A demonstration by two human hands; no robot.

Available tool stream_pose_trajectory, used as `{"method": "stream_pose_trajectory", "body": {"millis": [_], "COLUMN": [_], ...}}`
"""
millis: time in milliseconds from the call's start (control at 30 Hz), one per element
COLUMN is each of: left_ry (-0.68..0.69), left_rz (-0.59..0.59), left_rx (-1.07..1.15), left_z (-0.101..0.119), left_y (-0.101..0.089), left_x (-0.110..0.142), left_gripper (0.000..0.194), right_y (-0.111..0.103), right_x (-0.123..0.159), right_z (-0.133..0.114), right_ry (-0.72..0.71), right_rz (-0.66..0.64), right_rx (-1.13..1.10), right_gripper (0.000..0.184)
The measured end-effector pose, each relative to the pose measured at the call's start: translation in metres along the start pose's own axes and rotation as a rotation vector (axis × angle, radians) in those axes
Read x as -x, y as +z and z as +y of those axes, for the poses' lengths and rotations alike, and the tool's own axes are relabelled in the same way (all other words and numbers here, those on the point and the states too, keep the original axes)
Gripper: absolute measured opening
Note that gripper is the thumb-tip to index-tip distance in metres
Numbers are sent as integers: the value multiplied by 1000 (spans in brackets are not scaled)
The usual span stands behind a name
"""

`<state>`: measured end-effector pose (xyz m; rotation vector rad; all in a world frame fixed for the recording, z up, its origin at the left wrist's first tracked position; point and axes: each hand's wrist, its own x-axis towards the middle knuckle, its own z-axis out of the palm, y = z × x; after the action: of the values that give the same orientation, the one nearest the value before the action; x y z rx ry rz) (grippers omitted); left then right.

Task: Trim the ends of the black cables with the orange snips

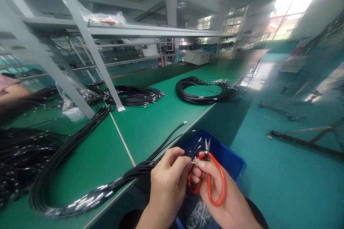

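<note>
Centrally, two bare hands meet low in the view, over a blue bin [238, 161] beside the edge of a green table [150, 123]. The right hand [224, 193] holds scissors [222, 188] with looped red-orange handles; their short metal blades point up and stand slightly apart. That hand's thumb and fingers also pinch a small pale tip [196, 162] between the two hands. The left hand [169, 175] has its fingers bent and drawn narrow, close to the tip; what lies between them is hidden.

A thick bundle of black cables [44, 175] curves over the left part of the table and runs behind the left hand, with a few loose ends sticking out past it. Inside the bin, below the hands, lie thin whitish scraps [199, 214]. Farther along the table rest a round coil of black cable [199, 99] and, to its left, another coil [139, 98] with many metallic ends. A dark heap of cables [24, 161] fills the left edge, near another person's arm [13, 92]. Above the table runs a pale shelf [150, 31] bearing a clear plastic bag [104, 18]. A white box [196, 57] sits at the back.
</note>
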<state>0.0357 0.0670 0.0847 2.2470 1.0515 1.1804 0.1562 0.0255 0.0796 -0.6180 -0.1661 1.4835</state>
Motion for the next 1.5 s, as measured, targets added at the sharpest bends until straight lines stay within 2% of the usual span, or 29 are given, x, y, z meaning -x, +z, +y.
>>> {"method": "stream_pose_trajectory", "body": {"millis": [67, 133, 200, 233, 333, 400, 467, 633, 800, 900, 1100, 1233, 1300, 1400, 1500], "left_ry": [-148, -311, -408, -432, -461, -473, -476, -508, -541, -543, -558, -540, -550, -578, -576], "left_rz": [-39, -159, -248, -249, -195, -204, -227, -214, -190, -188, -187, -168, -133, -57, -22], "left_rx": [114, 327, 523, 579, 603, 605, 642, 697, 669, 671, 673, 669, 686, 697, 708], "left_z": [1, 3, 3, 3, -1, -4, -5, 1, 1, 1, 2, 2, 2, 0, -2], "left_y": [0, 0, 1, 2, 5, 5, 4, 0, -1, 1, 3, 5, 6, 7, 7], "left_x": [0, 1, 2, 3, 5, 4, 3, 0, -4, -4, -1, 0, 0, -1, -3], "left_gripper": [13, 11, 7, 4, 12, 14, 15, 15, 16, 14, 12, 14, 13, 12, 13], "right_y": [1, 1, 1, 0, -1, 1, 4, 6, -4, -7, -11, -14, -16, -20, -25], "right_x": [0, 1, 1, 1, 0, -2, -2, -2, -1, -1, -4, -6, -5, 0, 11], "right_z": [0, 0, 0, 0, -2, -3, -4, 1, 6, 9, 14, 16, 18, 21, 22], "right_ry": [-20, -27, -25, -33, -156, -244, -268, -309, -566, -704, -816, -966, -1031, -980, -773], "right_rz": [1, -9, -25, -27, 22, 65, 80, 84, 245, 217, 236, 251, 299, 374, 311], "right_rx": [15, 43, 85, 116, 235, 290, 318, 393, 635, 786, 1075, 1189, 1189, 1158, 1059], "right_gripper": [8, 12, 14, 14, 5, 18, 29, 28, 30, 29, 33, 36, 33, 28, 26]}}
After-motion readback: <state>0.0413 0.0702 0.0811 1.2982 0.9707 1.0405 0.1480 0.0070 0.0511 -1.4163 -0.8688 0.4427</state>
